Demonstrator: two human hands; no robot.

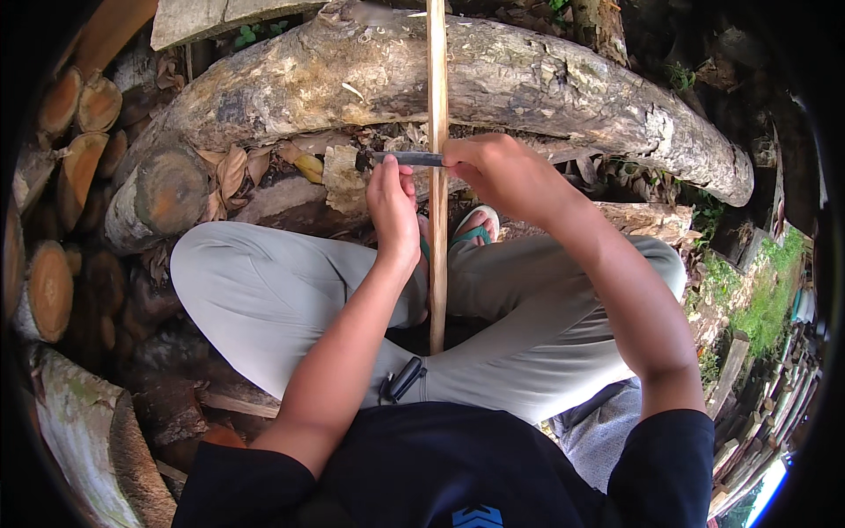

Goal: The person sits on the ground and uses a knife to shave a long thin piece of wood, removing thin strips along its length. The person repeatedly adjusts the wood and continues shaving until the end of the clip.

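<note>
A long, pale wooden strip (437,97) runs lengthwise away from my lap, between my legs and over a big log. Across it lies a knife with a dark, narrow blade (409,159), roughly at right angles to the wood. My right hand (503,172) is closed round the knife's right end, hiding any handle. At the blade's left end, my left hand (393,207) pinches it between thumb and fingers. The strip's near end reaches my lap, and its far end runs out of the top of the view.
The big weathered log (370,84) lies crosswise in front of me. Cut logs (48,290) are stacked at the left, with a thick log (97,440) at lower left. Dry leaves (232,172) lie between logs. A small black clip-like object (405,380) rests on my trousers.
</note>
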